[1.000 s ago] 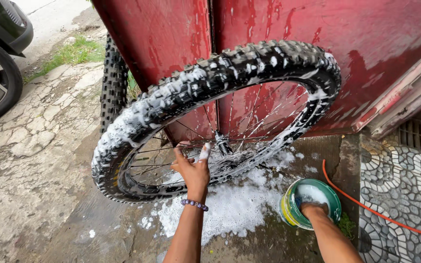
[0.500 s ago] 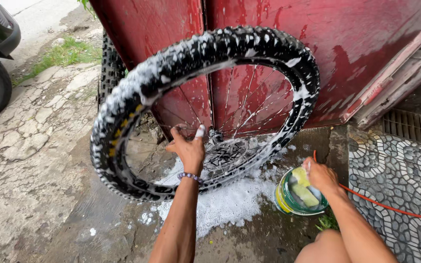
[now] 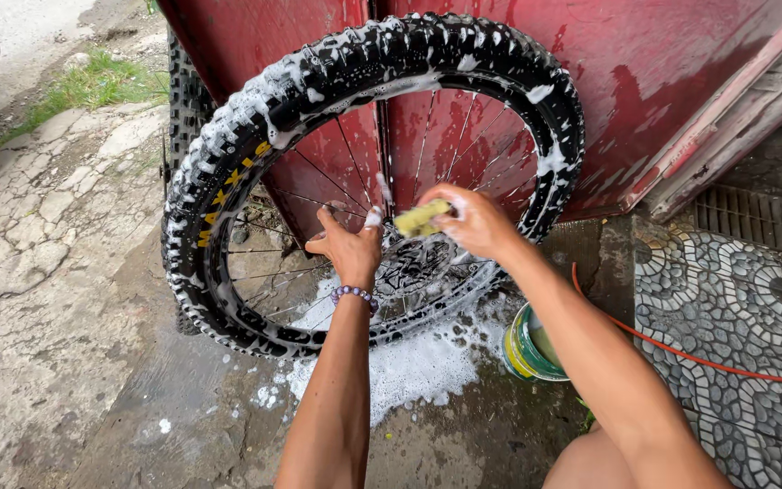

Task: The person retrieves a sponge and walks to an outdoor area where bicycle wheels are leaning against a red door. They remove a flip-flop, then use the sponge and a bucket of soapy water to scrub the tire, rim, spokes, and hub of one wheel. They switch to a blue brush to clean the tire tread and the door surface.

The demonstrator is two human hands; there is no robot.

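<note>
Soapy wheel [image 3: 319, 118] leaning upright against red metal door [image 3: 681, 81], both hands working at the hub.

Left hand [image 3: 348, 249] is gripping the spokes near the hub, fingers curled, foam on the thumb. Right hand [image 3: 472, 220] is closing around a yellow sponge [image 3: 423, 219], pressing it at the spokes just beside the left hand. Green bucket [image 3: 529, 349] is sitting on wet ground below the right forearm, next to a foam puddle [image 3: 409, 367]. Orange hose [image 3: 708, 362] is lying across the patterned tiles.
</note>
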